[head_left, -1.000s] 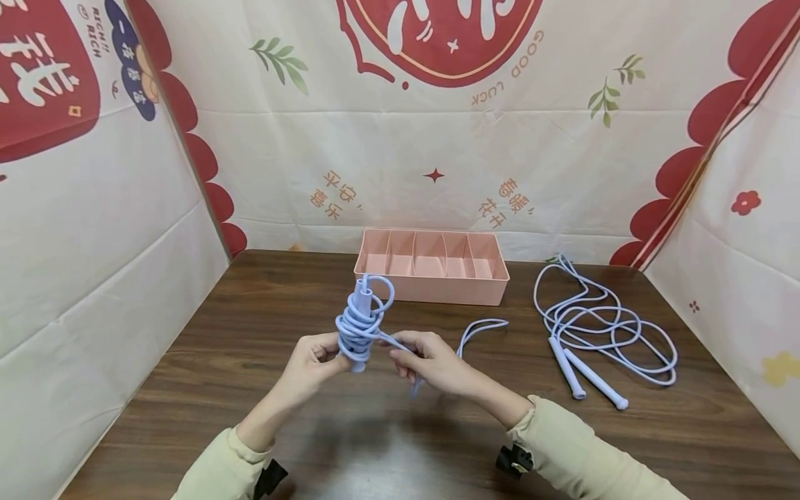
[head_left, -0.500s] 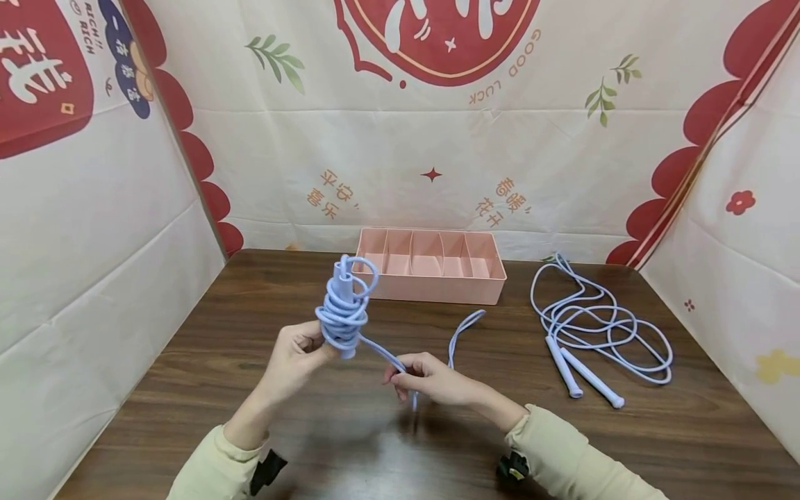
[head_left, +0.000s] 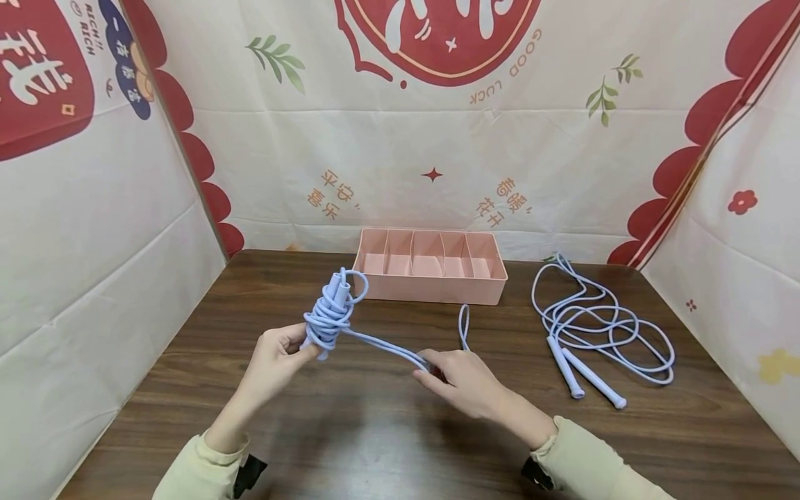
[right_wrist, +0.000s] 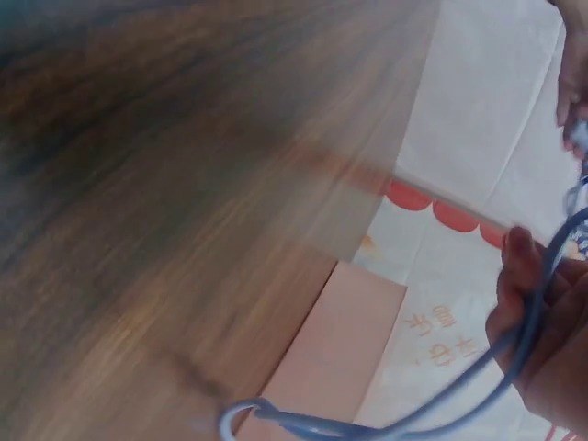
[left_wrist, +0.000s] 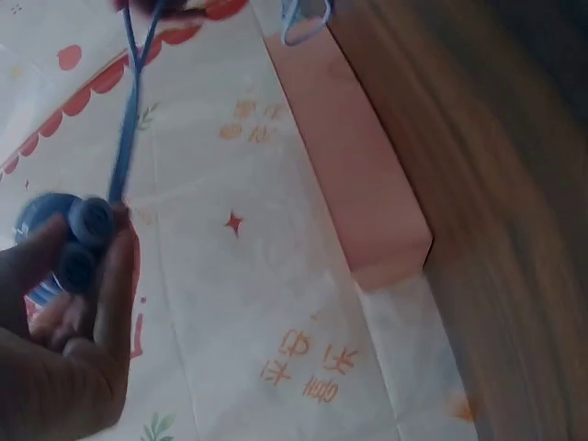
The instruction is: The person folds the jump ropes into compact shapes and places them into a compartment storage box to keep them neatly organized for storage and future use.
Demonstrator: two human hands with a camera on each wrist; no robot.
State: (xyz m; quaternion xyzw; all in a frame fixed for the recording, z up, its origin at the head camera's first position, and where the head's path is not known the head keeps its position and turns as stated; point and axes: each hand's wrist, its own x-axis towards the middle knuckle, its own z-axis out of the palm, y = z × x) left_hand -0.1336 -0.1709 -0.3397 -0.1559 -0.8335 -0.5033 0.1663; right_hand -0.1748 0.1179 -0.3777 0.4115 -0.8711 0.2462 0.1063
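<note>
A light blue jump rope [head_left: 329, 316], its cord wound in several turns around its handles, is held upright and tilted by my left hand [head_left: 275, 361]. The left wrist view shows two handle ends [left_wrist: 92, 220] between the thumb and fingers. From the bundle a doubled cord [head_left: 384, 344] stretches to my right hand [head_left: 465, 382], which pinches it between thumb and fingers. Past the right hand, the cord's looped end [head_left: 464, 326] sticks up; the right wrist view shows that loop [right_wrist: 248, 409] hanging free beyond the fingers.
A pink divided box [head_left: 431, 288] stands at the back of the wooden table [head_left: 369, 430]. To the right lies a second blue jump rope [head_left: 600, 326], loosely tangled, with its two handles side by side. Printed cloth walls [head_left: 400, 173] enclose the back and sides.
The left hand has moved left with the wound bundle, which tilts more now. The right hand has shifted right, and the doubled cord between the hands has grown longer and straighter.
</note>
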